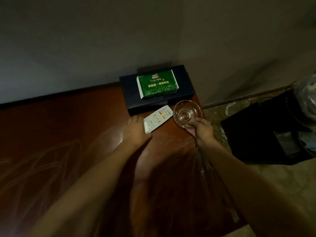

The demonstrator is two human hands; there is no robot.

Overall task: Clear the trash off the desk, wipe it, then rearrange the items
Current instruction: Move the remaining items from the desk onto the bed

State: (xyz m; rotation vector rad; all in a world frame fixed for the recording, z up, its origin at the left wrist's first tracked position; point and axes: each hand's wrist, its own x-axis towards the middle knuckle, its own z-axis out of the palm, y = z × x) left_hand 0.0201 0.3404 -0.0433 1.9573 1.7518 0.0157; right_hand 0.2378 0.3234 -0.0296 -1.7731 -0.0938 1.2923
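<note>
Desk (59,134) fills your view, dark reddish wood against the wall. At its far right corner sits a dark box (159,98), a green packet (157,86) lying flat on top. Just in front, your left hand (136,132) grips the near end of the white remote (157,118). Beside it, your right hand (201,129) pinches the near rim of the clear glass bowl (187,113).

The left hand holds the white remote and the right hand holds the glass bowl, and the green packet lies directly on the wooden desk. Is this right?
Not quite. The head view shows the green packet lying on the dark box, not directly on the wooden desk. The rest stands: left hand holds the white remote, right hand the glass bowl.
</note>
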